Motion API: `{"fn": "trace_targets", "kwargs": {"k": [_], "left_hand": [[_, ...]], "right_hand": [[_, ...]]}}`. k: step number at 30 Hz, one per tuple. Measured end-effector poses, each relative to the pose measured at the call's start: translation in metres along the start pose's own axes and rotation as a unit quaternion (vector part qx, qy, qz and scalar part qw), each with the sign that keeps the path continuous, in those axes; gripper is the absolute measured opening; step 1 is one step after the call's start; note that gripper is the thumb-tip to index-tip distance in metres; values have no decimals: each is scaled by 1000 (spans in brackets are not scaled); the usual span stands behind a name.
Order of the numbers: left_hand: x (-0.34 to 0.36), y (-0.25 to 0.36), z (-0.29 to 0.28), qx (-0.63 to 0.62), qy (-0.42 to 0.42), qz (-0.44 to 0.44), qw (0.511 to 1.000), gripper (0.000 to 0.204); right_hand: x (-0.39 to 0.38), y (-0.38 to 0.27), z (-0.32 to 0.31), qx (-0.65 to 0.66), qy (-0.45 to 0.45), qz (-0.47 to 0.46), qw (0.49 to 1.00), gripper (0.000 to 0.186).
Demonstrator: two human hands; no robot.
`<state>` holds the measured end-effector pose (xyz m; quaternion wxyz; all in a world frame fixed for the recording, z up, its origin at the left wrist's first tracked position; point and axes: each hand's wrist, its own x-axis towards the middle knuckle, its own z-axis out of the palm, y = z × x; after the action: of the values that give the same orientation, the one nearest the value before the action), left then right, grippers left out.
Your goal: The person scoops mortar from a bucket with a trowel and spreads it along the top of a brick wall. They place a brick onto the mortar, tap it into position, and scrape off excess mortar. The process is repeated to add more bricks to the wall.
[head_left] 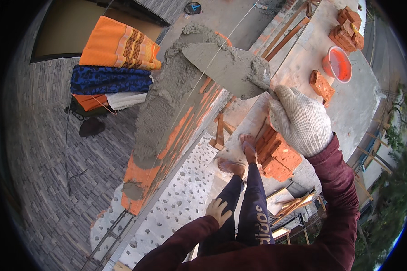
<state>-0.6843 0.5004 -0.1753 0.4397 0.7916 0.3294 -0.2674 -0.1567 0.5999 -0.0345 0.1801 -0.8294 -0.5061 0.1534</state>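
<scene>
1. Covering the far left is a floor of grey patterned paving (40,149), seen from above, with a dark doorway and tan wall at the top edge.
2. Folded cloths (115,67) lie stacked there: orange patterned on top, blue patterned beneath, then orange and white.
3. Right of them rises a brick wall (167,140) of orange bricks; its top course carries a thick bed of wet grey mortar (167,95), and a thin taut string runs along it.
4. At the wall's foot lies a pale perforated sheet (181,198).
5. The left hand (218,210), bare, rests on the person's dark trouser leg with its fingers loosely curled, holding nothing.
6. Two bare feet (239,156) stand on a concrete slab (357,108).
7. A trowel (226,67), its blade smeared with mortar, is held flat over the mortar bed, touching it at the wall's top.
8. The right hand (300,119), in a white knitted glove and maroon sleeve, is closed tightly around the trowel's handle.
9. A stack of bricks (278,156) sits just beside the feet.
10. Farther right on the slab are a single brick (322,85), an orange bucket (338,64) and a brick pile (348,28).
11. Timber offcuts lie at the lower right, and greenery shows beyond the slab's edge.
</scene>
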Motion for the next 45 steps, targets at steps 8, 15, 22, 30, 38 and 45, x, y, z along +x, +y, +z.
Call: {"fn": "trace_targets", "kwargs": {"k": [8,15,22,30,38,45], "left_hand": [[3,9,-4,15,16,5,1000,54],[11,17,-3,39,-20,-16,999,56],[21,10,-11,56,-35,-20,998,53],[22,4,-15,56,-38,-12,998,51],[25,13,-15,44,-40,-28,998,51],[29,12,-17,61,-54,-16,997,49]], "right_hand": [[0,39,-31,202,-104,131,965,30],[-126,160,33,-163,-238,216,933,32],[-121,273,218,-339,-218,244,882,18],[-150,372,386,-264,-288,317,864,22],[-164,330,412,116,-287,444,841,33],[-183,308,356,408,-182,485,752,25]]}}
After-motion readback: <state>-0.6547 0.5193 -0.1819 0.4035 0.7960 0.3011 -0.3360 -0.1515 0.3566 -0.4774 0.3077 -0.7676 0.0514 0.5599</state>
